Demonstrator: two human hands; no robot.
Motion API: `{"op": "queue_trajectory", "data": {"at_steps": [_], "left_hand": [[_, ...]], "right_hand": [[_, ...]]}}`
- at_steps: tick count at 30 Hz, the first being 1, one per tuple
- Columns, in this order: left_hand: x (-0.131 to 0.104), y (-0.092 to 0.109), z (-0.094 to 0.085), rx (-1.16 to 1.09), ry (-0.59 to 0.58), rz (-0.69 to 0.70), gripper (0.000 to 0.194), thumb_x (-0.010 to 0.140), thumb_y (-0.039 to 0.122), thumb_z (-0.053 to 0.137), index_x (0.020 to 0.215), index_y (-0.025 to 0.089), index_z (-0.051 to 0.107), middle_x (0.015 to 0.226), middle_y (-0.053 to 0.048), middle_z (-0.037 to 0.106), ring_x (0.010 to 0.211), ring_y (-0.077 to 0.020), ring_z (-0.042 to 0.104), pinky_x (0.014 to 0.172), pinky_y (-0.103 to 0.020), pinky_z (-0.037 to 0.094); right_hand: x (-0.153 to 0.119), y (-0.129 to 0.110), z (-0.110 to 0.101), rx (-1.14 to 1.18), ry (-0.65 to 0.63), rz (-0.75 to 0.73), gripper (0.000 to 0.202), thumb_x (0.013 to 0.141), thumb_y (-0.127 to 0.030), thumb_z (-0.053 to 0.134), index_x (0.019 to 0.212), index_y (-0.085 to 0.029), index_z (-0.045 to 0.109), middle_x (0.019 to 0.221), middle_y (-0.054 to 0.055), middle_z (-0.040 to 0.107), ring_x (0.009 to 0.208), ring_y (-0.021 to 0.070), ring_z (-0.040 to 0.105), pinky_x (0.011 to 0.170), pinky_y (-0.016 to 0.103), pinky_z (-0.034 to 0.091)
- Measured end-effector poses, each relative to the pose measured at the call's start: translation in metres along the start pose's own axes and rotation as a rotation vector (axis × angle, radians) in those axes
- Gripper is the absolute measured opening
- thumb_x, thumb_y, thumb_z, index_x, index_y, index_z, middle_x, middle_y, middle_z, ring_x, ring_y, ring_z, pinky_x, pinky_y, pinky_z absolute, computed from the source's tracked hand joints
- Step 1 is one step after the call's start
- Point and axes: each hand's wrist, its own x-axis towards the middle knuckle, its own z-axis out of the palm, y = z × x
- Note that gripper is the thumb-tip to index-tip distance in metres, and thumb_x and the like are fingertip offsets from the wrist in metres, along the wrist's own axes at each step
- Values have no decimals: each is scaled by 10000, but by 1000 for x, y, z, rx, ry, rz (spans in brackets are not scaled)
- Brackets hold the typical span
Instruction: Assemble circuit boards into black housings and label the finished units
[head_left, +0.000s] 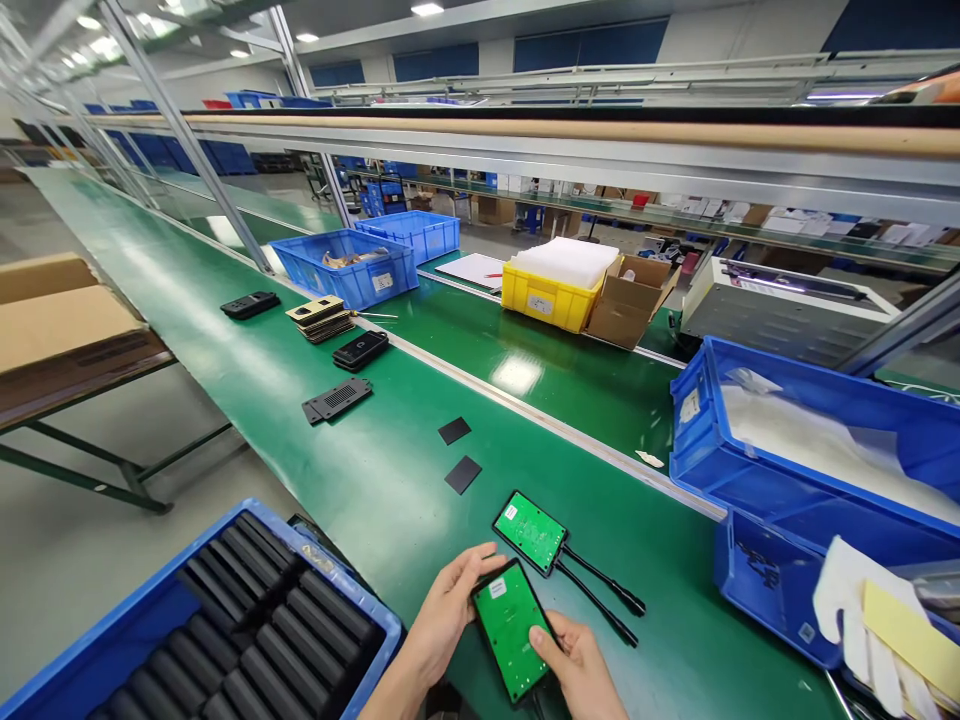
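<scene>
Between my two hands I hold a green circuit board in a black casing [504,618], its board side facing up and a white label near its top. My left hand [450,605] grips the left edge, fingers at the upper corner. My right hand [571,660] clasps the lower right side, with the thumb lying on the board. Just beyond it, a second cased circuit board [534,530] lies on the green bench, two black cables [600,590] running from it to the right. Two small black pads [463,475] lie farther up the bench.
A blue crate of black blocks [262,625] is at lower left. Blue bins [817,450] and a white glove [847,600] are at right. Black housings [337,400] and a stack of flat pieces [321,318] lie up the bench. A yellow bin [547,300] stands behind.
</scene>
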Motion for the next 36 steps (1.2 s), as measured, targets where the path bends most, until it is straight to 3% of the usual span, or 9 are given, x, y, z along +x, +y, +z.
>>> {"op": "queue_trajectory", "data": {"at_steps": [3,8,12,15,19,22,25,31,36], "left_hand": [[-11,2,2,-105,-69,-41,538,723,557,719,1083,160,664,1027,-134,738,922,-268,685,866,-403,495],[-17,-11,13,-124,13,51,395,766,503,707,964,162,694,893,-73,758,796,-207,687,745,-307,511],[-13,-16,16,-126,14,32,403,742,522,718,891,147,706,783,-66,751,698,-192,675,677,-284,501],[-12,-13,17,-131,-21,1,405,751,518,711,901,141,708,796,-82,746,711,-200,673,718,-311,502],[-15,-16,17,-72,-44,47,442,731,498,739,1040,189,673,971,-76,716,871,-207,642,810,-315,478],[-17,-27,15,21,-70,50,547,614,510,813,1016,170,664,874,-58,676,766,-202,617,682,-302,493],[-18,-38,13,44,-40,55,494,607,538,803,884,158,652,673,20,555,614,-146,538,542,-242,436],[-14,-41,13,69,9,83,467,595,552,803,739,162,589,595,77,389,523,-89,416,465,-193,364],[-21,-38,13,43,-92,47,461,640,560,771,835,162,642,687,26,506,602,-110,483,554,-217,427]], "right_hand": [[0,-2,0,98,47,-24,419,779,-529,651,931,-146,732,708,57,688,680,210,608,681,332,491],[-8,0,16,69,238,-82,431,735,-550,677,912,-164,749,757,72,728,706,244,647,685,342,523],[-15,5,24,-3,335,-97,459,728,-560,676,942,-160,743,817,86,744,746,256,662,692,324,535],[-16,6,21,66,329,-84,417,725,-528,697,923,-164,744,811,81,745,762,258,669,709,330,537],[-11,5,17,218,298,-42,393,703,-499,733,903,-161,744,767,77,740,757,264,676,713,360,541],[-10,4,19,284,292,-32,407,694,-506,738,910,-161,742,757,77,737,759,264,680,725,370,542],[-10,4,24,217,315,-48,425,696,-524,730,907,-155,742,755,81,737,763,267,677,695,355,546],[-11,5,24,60,363,-82,422,732,-531,699,917,-153,737,777,80,739,726,243,662,660,320,540],[-6,-5,17,201,229,-14,434,719,-528,712,924,-145,735,749,81,732,706,245,666,697,359,539]]}}
